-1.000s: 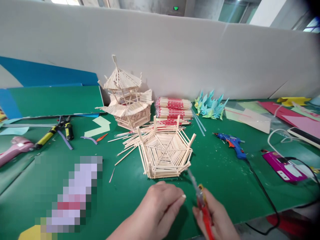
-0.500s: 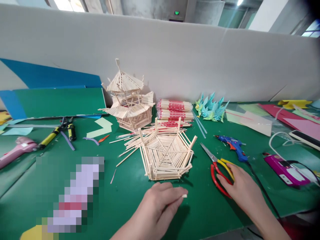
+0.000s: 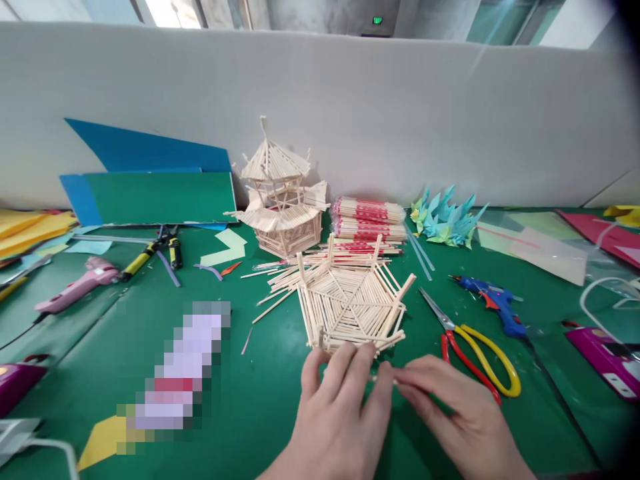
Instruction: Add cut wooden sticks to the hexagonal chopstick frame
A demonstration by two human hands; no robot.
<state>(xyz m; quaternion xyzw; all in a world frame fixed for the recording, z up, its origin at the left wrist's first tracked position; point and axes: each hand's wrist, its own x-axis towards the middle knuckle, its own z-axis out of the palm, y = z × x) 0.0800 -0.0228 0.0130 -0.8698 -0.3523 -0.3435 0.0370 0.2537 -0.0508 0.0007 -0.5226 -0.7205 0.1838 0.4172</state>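
Observation:
A flat hexagonal frame of thin wooden sticks (image 3: 353, 307) lies on the green mat, with short posts standing at its corners. Just in front of it, my left hand (image 3: 340, 407) and my right hand (image 3: 450, 407) meet at the fingertips. Both pinch a small short piece of stick (image 3: 384, 380) held between them, close to the frame's near edge. Red and yellow scissors (image 3: 475, 347) lie on the mat right of the frame, beside my right hand and free of it.
A finished stick pagoda (image 3: 280, 200) stands behind the frame, with loose sticks (image 3: 275, 283) and wrapped chopstick bundles (image 3: 367, 220) nearby. A blue glue gun (image 3: 493, 303), paper cranes (image 3: 445, 217), a pink glue gun (image 3: 75, 290), pliers (image 3: 150, 250) and coloured paper sheets (image 3: 145, 193) lie around.
My right hand put the scissors down on the mat to the right, then came back left to meet my left hand at the small stick piece. The view shifted leftward.

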